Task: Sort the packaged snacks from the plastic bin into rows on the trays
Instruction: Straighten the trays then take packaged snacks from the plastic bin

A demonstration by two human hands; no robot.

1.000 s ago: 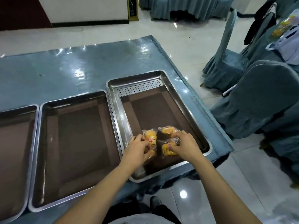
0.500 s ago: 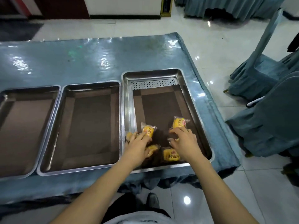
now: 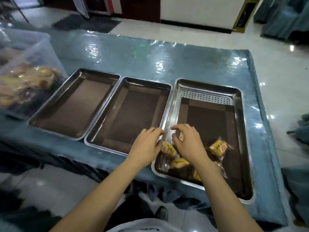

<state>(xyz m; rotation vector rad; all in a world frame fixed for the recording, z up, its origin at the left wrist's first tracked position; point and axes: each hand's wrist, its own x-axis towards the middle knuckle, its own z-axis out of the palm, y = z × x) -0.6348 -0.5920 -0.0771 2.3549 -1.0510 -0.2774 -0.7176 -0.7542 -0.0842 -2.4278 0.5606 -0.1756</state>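
Several yellow snack packets in clear wrap lie in the near left part of the right steel tray. One packet lies apart to the right, and another rests against the tray's left wall. My left hand hovers over the rim between the middle and right trays, fingers curled and holding nothing. My right hand hangs just above the packets, fingers spread and curved, and hides some of them. At the far left stands the clear plastic bin, blurred, with more packets inside.
The middle tray and the left tray hold only brown liners. All three trays sit side by side on a shiny blue table cover. Tiled floor lies beyond the table's near and right edges; draped chairs stand at right.
Both hands have let go of the packets and shifted left toward the right tray's left rim. The view has swung left, bringing the plastic bin into sight.
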